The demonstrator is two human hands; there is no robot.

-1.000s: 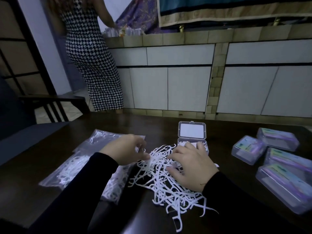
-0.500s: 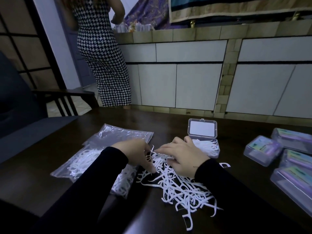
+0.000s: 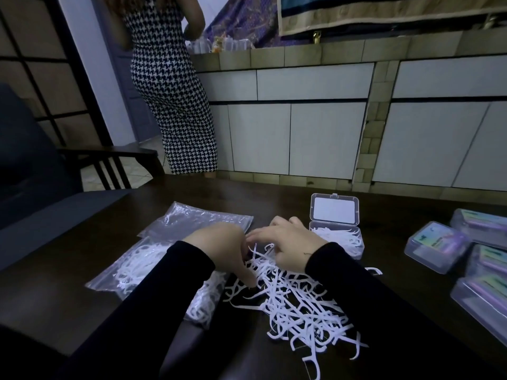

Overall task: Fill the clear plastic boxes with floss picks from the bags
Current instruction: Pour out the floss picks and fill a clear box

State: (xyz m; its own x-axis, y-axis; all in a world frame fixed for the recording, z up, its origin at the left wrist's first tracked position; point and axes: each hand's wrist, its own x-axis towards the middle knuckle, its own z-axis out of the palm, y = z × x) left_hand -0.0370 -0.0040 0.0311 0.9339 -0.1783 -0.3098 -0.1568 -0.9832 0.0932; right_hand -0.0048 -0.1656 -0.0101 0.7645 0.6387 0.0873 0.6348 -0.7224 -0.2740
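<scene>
A loose pile of white floss picks (image 3: 296,305) lies on the dark table in front of me. My left hand (image 3: 222,250) is at the pile's far left end, its fingers curled down and its thumb pinching a few picks. My right hand (image 3: 288,242) rests on the pile's far end, its fingers stretched left until they meet the left hand. Just right of it stands an open clear plastic box (image 3: 340,239), part full of picks, with its lid (image 3: 334,209) upright. Under my left forearm lies a clear bag of picks (image 3: 137,267).
A flattened, crumpled bag (image 3: 200,219) lies behind the full one. Several closed, labelled boxes (image 3: 436,246) crowd the table's right edge. One stray pick (image 3: 374,270) lies near the open box. A person in a houndstooth dress (image 3: 170,86) stands at the counter, and a dark chair (image 3: 33,165) is on the left.
My right hand has slid left, away from the open box, and now meets the left hand at the far end of the pile. The left hand stays curled over the picks.
</scene>
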